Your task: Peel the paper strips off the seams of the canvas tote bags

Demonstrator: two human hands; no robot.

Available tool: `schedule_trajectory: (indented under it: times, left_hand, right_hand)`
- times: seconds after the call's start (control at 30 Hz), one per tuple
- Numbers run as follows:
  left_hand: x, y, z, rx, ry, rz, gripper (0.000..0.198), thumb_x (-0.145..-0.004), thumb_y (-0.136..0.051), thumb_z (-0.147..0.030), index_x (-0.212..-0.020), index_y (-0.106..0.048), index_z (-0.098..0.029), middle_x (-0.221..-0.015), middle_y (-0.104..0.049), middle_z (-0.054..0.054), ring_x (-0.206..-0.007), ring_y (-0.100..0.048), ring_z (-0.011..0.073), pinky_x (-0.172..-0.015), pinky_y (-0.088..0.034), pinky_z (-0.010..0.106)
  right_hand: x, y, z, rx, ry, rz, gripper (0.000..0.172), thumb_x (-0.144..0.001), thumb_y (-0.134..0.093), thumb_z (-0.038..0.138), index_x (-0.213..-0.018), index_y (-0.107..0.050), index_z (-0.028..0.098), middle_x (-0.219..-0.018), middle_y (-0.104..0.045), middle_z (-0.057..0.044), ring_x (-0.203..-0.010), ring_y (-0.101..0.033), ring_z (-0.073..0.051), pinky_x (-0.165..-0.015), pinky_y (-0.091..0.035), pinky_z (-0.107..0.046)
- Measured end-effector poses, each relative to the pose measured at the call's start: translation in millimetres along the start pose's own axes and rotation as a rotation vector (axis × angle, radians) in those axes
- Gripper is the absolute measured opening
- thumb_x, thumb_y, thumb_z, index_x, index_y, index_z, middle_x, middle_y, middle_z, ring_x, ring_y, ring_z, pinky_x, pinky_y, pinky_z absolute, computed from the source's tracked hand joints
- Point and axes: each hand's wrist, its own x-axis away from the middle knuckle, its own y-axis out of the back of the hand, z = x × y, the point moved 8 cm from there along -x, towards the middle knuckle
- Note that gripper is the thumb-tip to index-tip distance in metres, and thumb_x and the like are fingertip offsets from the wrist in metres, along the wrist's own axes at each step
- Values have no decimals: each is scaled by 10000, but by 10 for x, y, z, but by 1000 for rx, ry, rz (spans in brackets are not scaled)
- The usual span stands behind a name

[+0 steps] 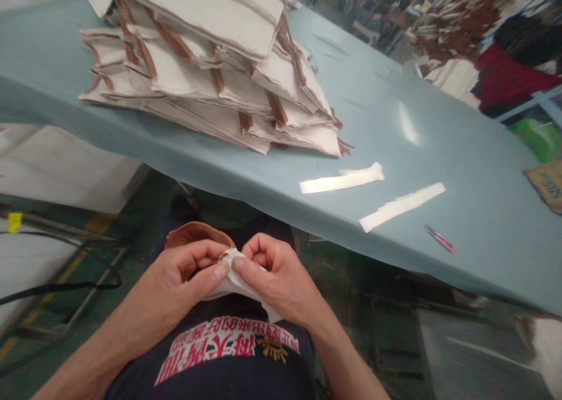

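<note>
Both hands meet in front of my lap over a piece of white cloth (239,280). My left hand (193,271) pinches its upper edge between thumb and fingers. Close beside it, my right hand (274,271) grips the same cloth, thumb on top and fingers curled. A brown piece of fabric (197,233) curves out behind my left hand; I cannot tell whether it is joined to the white cloth. Dark printed fabric (219,353) covers my lap below the hands.
A stack of cream fabric pieces with brown strips (211,89) lies on the blue-green table (360,101). Near its front edge are two white strips (342,181) and small pink-handled thread snips (441,239). Cardboard (547,183) sits at the right.
</note>
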Motion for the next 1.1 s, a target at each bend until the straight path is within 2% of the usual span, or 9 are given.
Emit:
schedule_trajectory:
  times: [0.13,0.43,0.6,0.67,0.83,0.97,1.1]
  left_hand:
    - [-16,7,-8,-57,-71,-53,417,-1001,-816,-619,-870,-830,-224,-766,-805,0,-667,-675,163,-613,-521,212]
    - [27,-22,-86,-154,-147,-47,394,-1058,-752,-600,-1006,-893,-235,-797,-832,8,-715,-743,199,-655,-590,231]
    - [43,-51,-123,-164,-163,-57,387,-1055,-745,-588,-1002,-903,-239,-815,-861,20,-731,-767,220,-670,-612,250]
    - [44,-66,-157,-163,-178,-45,372,-1051,-748,-573,-990,-903,-241,-822,-870,22,-736,-773,223,-663,-609,250]
    - [37,-72,-242,-169,-176,-30,321,-1027,-777,-519,-905,-893,-246,-815,-864,14,-743,-763,215,-683,-612,242]
    - [54,-118,-312,-164,-195,3,313,-1021,-763,-484,-854,-884,-249,-781,-847,11,-720,-746,205,-665,-601,235]
    - [100,-226,-333,-150,-163,77,335,-1017,-742,-458,-794,-876,-247,-761,-844,17,-719,-742,205,-696,-610,246]
  right_hand:
    - [-8,6,4,43,9,9,246,-1001,-789,358,-863,-634,226,-664,-581,81,-574,-448,-93,-521,-303,-231]
    - [-36,38,51,76,64,36,363,-999,-806,488,-823,-624,229,-693,-599,60,-619,-477,-112,-567,-320,-262]
    - [-55,28,47,112,79,-1,327,-993,-763,405,-779,-588,232,-695,-582,54,-656,-483,-125,-605,-347,-267]
    - [-58,6,27,70,61,4,349,-961,-777,429,-764,-560,238,-687,-544,60,-653,-453,-124,-603,-334,-265]
    - [-72,-103,-89,-151,-37,86,484,-866,-786,629,-748,-496,260,-662,-439,77,-619,-358,-119,-571,-296,-259]
    - [-87,-165,-129,-182,4,45,408,-896,-695,558,-723,-471,265,-652,-402,66,-633,-337,-133,-562,-279,-265]
    - [-98,-253,-164,-208,50,25,458,-949,-665,571,-710,-425,263,-690,-400,48,-695,-371,-148,-605,-331,-263]
